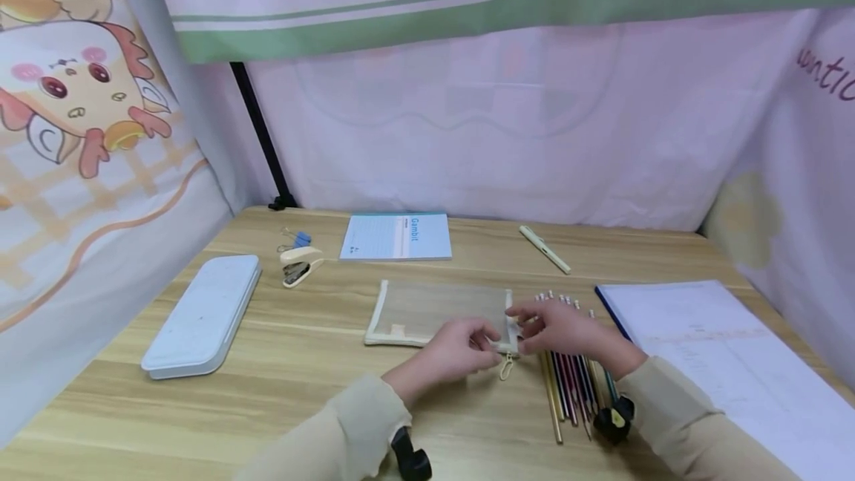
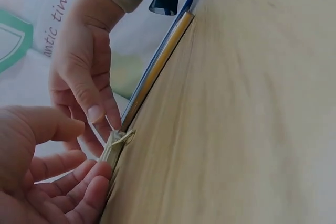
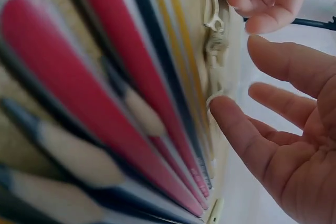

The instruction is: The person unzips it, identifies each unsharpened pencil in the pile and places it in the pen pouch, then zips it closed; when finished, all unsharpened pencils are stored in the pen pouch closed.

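Two hands meet at the right near corner of a mesh pouch [image 1: 437, 312] that lies flat in the middle of the worktop [image 1: 300, 370]. The left hand [image 1: 461, 351] has its fingers curled and pinches the pouch corner from the near side. The right hand [image 1: 557, 329] comes from the right; in the left wrist view its thumb and finger pinch the edge of the pouch at the zipper end [image 2: 119, 139], while the right wrist view shows its other fingers spread and relaxed. A small zipper pull [image 1: 506, 370] hangs from that corner toward the near edge of the worktop.

Just right of the pouch, under the right hand, a row of colour pencils [image 1: 568, 384] lies side by side, with tips pointing far. In the right wrist view the pencils [image 3: 105, 103] fill the frame, red, dark blue and yellow, next to the pouch seam.

Further right lies a big white sheet [image 1: 721, 362] with a dark blue edge. On the far side there are a light blue notebook [image 1: 395, 237] and a pale pen [image 1: 545, 249]. To the left of the pouch a stapler [image 1: 300, 264] sits near blue clips [image 1: 300, 237], and a white case [image 1: 203, 315] lies at the far left. Light fabric with a cartoon print hangs around the worktop.
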The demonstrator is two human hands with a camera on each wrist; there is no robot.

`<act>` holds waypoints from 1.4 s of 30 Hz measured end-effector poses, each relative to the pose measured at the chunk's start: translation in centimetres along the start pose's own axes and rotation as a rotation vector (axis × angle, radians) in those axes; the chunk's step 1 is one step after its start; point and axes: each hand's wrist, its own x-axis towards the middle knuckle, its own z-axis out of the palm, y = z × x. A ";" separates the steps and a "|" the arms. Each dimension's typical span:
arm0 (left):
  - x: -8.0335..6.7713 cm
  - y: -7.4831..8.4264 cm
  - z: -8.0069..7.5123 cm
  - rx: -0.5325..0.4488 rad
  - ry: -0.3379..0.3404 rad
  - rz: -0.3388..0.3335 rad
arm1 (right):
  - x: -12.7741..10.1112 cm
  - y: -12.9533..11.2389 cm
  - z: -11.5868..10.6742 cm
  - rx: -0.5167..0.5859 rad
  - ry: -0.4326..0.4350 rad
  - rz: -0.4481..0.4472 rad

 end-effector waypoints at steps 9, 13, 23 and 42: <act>0.3 -0.6 0.8 0.018 0.038 -0.003 | 0.9 0.2 1.0 -0.122 0.002 -0.017; 0.4 -0.9 0.8 -0.036 0.045 -0.024 | 1.2 -0.1 1.2 -0.206 0.031 -0.050; 0.3 -0.8 1.0 -0.040 0.071 -0.034 | 1.3 -0.3 1.4 -0.277 0.074 -0.068; -0.8 -2.1 -0.3 -0.324 0.156 -0.136 | 2.2 -0.6 1.2 -0.179 0.023 0.076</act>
